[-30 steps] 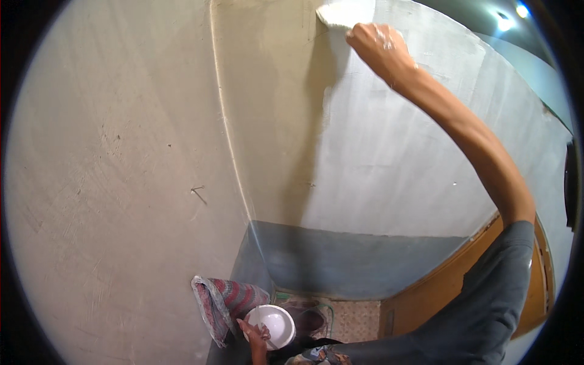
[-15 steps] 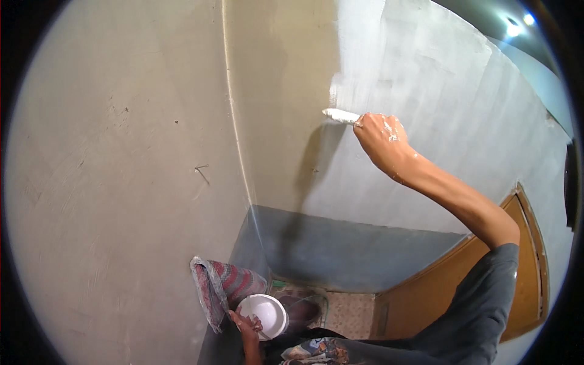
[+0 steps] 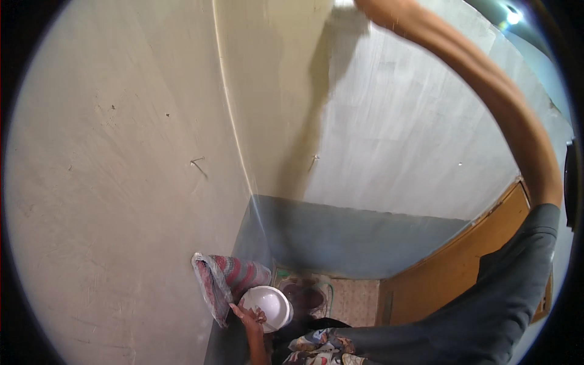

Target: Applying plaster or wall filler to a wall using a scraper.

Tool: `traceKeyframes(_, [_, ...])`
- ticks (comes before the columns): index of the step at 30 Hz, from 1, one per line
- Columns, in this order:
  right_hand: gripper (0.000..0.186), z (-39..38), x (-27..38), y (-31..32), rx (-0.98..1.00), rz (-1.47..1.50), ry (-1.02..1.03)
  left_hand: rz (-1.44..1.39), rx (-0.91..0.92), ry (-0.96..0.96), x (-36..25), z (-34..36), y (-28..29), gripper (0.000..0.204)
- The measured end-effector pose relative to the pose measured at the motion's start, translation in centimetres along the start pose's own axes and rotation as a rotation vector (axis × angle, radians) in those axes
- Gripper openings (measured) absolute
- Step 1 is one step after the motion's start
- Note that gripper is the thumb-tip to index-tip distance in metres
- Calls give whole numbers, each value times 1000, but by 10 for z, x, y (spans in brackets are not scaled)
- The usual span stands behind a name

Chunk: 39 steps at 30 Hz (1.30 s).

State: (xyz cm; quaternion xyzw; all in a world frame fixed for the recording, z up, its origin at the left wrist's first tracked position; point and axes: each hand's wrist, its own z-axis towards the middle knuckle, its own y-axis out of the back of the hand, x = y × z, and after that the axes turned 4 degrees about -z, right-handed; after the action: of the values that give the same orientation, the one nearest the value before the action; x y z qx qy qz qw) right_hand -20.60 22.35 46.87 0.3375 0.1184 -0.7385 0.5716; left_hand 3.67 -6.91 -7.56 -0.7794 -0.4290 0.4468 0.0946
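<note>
My right arm reaches up across the painted wall [image 3: 389, 134], and my right hand [image 3: 380, 8] is partly cut off by the top edge. A white bit of the paintbrush [image 3: 344, 3] shows beside it, against the boundary between white paint and bare beige wall [image 3: 267, 91]. Low down, my left hand [image 3: 250, 316] grips the rim of a white bucket [image 3: 288, 307] with whitish paint inside. Just behind the bucket, a red-and-grey striped cloth [image 3: 243, 274] hangs against the left wall.
A bent nail [image 3: 198, 164] sticks out of the left wall [image 3: 121, 213], and another nail [image 3: 314, 160] out of the facing wall. A blue-grey band [image 3: 347, 237] runs below the paint. A brown wooden door [image 3: 438, 274] stands at the right; a tiled floor [image 3: 356, 301] lies below.
My right hand has moved up the wall with the paintbrush, from mid-wall to the picture's top edge. My left hand still grips the bucket in nearly the same place.
</note>
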Motion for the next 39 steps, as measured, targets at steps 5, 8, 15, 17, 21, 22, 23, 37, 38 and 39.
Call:
traceKeyframes(5, [13, 34, -7, 81, 123, -376, 12, 18, 29, -2, 3, 2, -9, 85])
traceKeyframes(8, [13, 21, -15, 63, 112, -452, -44, 25, 52, -5, 7, 7, -3, 84])
traceKeyframes(15, [9, -103, 31, -4, 62, -176, 98, -5, 21, 23, 8, 16, -4, 79])
traceKeyframes(17, [11, -137, 73, -3, 285, -176, 122, 0, 49, 7, 7, 15, 0, 79])
traceKeyframes(21, [10, -199, 132, -5, 429, -237, 185, 20, 79, 26, 6, 12, -8, 82])
traceKeyframes(22, [10, -212, 140, -6, 475, -174, 159, 20, 86, 23, 5, 11, -9, 82])
traceKeyframes(23, [10, -221, 146, -4, 520, -111, 134, 18, 102, 34, 5, 10, -7, 82])
traceKeyframes(37, [5, -115, 79, -7, 358, 162, 149, -23, 91, 9, 4, 11, -1, 82])
traceKeyframes(38, [5, -95, 71, -2, 327, 113, 128, -24, 81, -22, 4, 14, 4, 81])
traceKeyframes(39, [5, -77, 58, 4, 306, 54, 105, -20, 79, -43, 6, 14, 8, 80])
